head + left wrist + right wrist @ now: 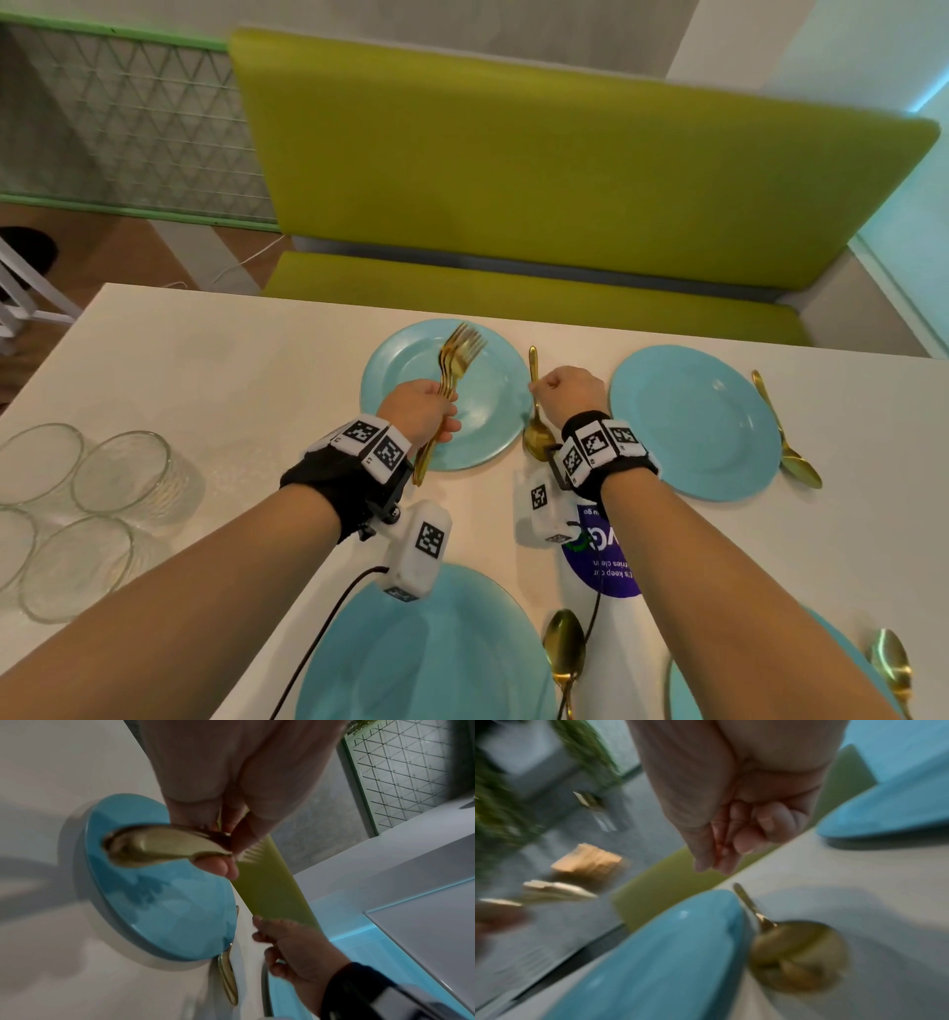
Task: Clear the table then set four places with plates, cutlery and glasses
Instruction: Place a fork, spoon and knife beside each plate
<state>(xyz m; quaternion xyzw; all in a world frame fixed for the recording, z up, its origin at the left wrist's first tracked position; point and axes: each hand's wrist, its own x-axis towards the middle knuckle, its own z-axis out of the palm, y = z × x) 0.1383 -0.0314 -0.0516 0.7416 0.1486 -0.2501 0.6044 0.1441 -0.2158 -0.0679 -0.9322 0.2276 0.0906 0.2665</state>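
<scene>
— Looking across the table (231, 360), how far along is the setting?

— Four blue plates (693, 421) are down, each with a gold spoon (536, 437) beside it. The glasses (120, 473) wait grouped at the left; forks aren't laid.

— Where are the forks (454, 370)?

— Bunched in the left hand (421, 416), fingers curled round the handles, over the far plate, tines pointing away toward the bench (565, 180). The right hand (570, 388) hovers over that spoon's handle, fingers curled in, apparently holding nothing.
</scene>
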